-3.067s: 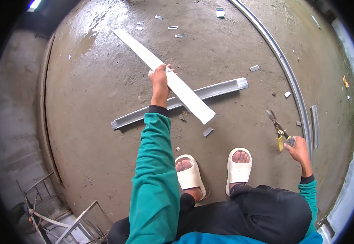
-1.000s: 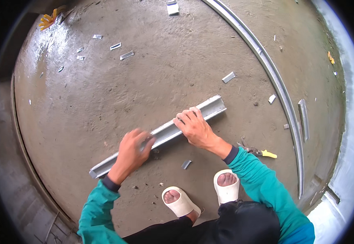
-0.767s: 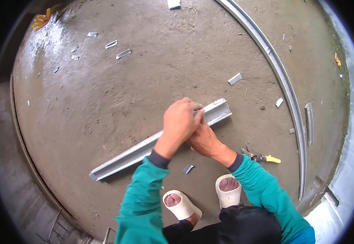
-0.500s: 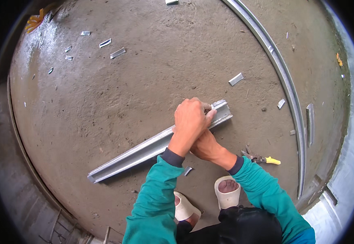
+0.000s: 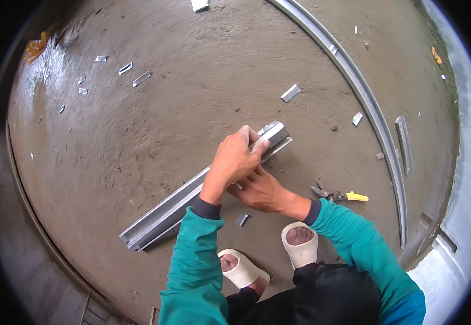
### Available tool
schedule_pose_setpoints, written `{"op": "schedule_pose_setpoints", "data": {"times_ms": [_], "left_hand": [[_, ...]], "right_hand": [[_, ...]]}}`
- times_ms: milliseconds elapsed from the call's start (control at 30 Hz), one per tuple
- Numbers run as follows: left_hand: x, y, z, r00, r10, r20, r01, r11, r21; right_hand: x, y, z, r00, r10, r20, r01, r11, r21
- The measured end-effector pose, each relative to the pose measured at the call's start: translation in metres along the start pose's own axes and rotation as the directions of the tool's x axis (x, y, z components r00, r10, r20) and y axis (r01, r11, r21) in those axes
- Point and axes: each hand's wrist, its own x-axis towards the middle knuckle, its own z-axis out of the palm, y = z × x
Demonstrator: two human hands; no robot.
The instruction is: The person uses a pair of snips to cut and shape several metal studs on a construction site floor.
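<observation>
A bundle of grey metal channel strips [image 5: 165, 208] lies slantwise over the floor, from lower left to upper right. My left hand [image 5: 234, 160] is wrapped over it near its upper right end, with the thumb along the top. My right hand [image 5: 265, 190] is just below, against the near side of the bundle. Its fingers are bent and partly hidden behind the left hand, so what they hold does not show. The near strip stands slightly apart from the other at both ends. To the right lie metal snips [image 5: 339, 195] with a yellow handle.
Long metal channels, one curving in view [image 5: 365, 100] and a shorter one [image 5: 404, 143], lie at right. Several cut metal scraps [image 5: 290, 92] dot the damp concrete floor [image 5: 138, 135]. My sandalled feet [image 5: 300, 244] are close below my hands. A pale wall edge [image 5: 465, 179] bounds the right.
The bundle has rolled in my hands, and a gap now shows along its near strip. My right hand has come out further from under the left. The whole view has shifted slightly.
</observation>
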Motion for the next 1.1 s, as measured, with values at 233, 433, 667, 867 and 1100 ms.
{"op": "schedule_pose_setpoints", "data": {"times_ms": [233,433,667,867,1100], "left_hand": [[-0.035,-0.005,0.018,0.989,0.139,0.044,-0.143,0.986,0.086],[-0.060,0.001,0.054,0.978,0.208,0.013,-0.209,0.973,0.094],[-0.083,0.002,0.080,0.975,0.215,-0.064,-0.199,0.960,0.194],[-0.088,-0.002,0.094,0.935,0.302,-0.187,-0.252,0.935,0.249],[-0.076,-0.024,0.133,0.856,0.379,-0.351,-0.317,0.922,0.222]], "right_hand": [[-0.151,-0.024,-0.096,0.706,0.707,-0.041,-0.697,0.685,-0.209],[-0.250,-0.047,-0.096,0.337,0.919,0.206,-0.789,0.395,-0.471],[-0.258,-0.053,-0.070,0.376,0.921,0.101,-0.857,0.387,-0.341],[-0.276,-0.064,-0.095,0.381,0.898,0.221,-0.923,0.355,0.146],[-0.266,-0.088,-0.098,0.572,0.602,0.557,-0.280,-0.495,0.823]]}}
